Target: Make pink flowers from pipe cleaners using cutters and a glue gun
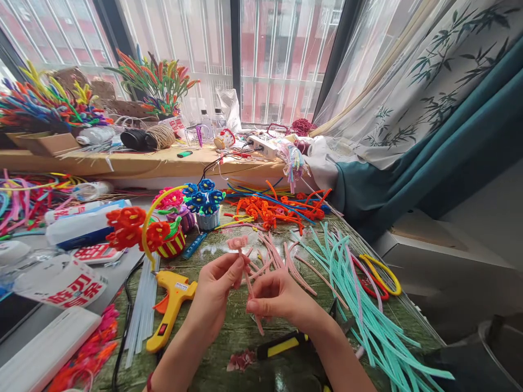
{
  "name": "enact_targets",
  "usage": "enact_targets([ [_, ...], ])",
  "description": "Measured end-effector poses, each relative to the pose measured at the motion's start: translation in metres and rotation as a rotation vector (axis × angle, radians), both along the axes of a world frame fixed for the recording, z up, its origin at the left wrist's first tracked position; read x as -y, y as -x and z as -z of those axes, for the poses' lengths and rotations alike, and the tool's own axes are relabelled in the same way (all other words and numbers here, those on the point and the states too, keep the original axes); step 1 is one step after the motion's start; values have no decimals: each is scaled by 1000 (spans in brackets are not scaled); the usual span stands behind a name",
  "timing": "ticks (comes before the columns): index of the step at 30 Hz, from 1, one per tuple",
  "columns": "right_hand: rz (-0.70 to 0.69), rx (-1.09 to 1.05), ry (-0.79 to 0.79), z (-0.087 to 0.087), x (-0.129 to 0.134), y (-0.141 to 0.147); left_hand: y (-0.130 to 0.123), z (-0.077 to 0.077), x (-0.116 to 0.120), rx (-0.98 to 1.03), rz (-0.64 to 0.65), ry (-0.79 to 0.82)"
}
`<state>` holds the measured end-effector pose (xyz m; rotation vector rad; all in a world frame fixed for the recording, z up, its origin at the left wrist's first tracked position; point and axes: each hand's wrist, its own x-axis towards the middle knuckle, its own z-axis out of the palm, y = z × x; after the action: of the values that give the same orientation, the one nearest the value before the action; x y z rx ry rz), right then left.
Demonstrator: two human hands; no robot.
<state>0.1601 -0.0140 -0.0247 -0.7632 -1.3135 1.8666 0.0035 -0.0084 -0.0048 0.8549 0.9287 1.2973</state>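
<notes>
Fingers of the left hand (214, 288) are together, clamped on the fuzzy pink stem (250, 288) just beneath its looped head (237, 243), probably to steady the head. The right hand (281, 299) pinches the same stem lower down between thumb and fingers, with the tail extending below the grip; two holding points would limit bending and twisting. The piece is above the middle of the green work surface (220, 348), head up and stem slanting down toward the right hand.

Just beyond the hands lie loose pink lengths (296, 272), matching the stem in colour and within easy reach. Nearer the wearer, a black-and-yellow handle (281, 346) lies beside pink scraps (241, 360), perhaps trimmings. To the right, turquoise lengths (359, 310) form a loose sheaf, apparently grouped by colour.

On the left, a yellow glue gun (174, 305) lies with its nozzle directed away from the wearer; translucent sticks (141, 310), presumably its refills, lie beside it. Farther back are orange-red flowers (127, 226) in a striped pot (170, 244) and blue flowers (204, 196) in a pale-blue pot (208, 219), both outside the immediate working area. Orange-red pieces (267, 211) are heaped to their right, below the window ledge (241, 167).
</notes>
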Motion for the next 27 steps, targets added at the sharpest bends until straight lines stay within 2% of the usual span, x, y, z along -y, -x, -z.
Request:
enact_targets([
  [15, -70, -36, 87, 2, 2, 0, 2, -5, -5, 155, -244, 68],
  [27, -104, -24, 75, 2, 2, 3, 1, -5, -4, 212, -273, 79],
])
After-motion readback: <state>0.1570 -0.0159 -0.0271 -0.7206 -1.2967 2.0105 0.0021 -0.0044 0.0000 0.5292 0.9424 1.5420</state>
